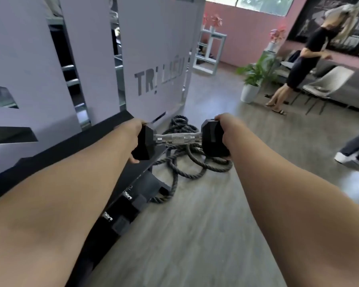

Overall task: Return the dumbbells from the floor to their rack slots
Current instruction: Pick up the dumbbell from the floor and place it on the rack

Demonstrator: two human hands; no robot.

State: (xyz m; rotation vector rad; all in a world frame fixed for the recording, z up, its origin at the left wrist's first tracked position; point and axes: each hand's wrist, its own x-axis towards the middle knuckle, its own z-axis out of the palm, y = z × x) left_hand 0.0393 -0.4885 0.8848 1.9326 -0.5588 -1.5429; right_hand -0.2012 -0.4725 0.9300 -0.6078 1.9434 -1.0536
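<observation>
A black hex dumbbell (178, 138) with a chrome knurled handle hangs in the air, held level between both hands. My left hand (133, 133) grips its left head from the outside. My right hand (226, 129) grips its right head the same way. The dumbbell's left head is over the far end of the black rack (104, 133), which runs along the left wall. Lower down in the rack, other black dumbbell heads (120, 214) sit in their slots, partly hidden by my left forearm.
A thick dark battle rope (187, 162) lies coiled on the wooden floor just past the rack's end, below the dumbbell. A grey partition (153, 59) stands behind the rack. At the right are a potted plant (251, 83), chairs, a standing person (303, 65) and another person's shoe (350, 160).
</observation>
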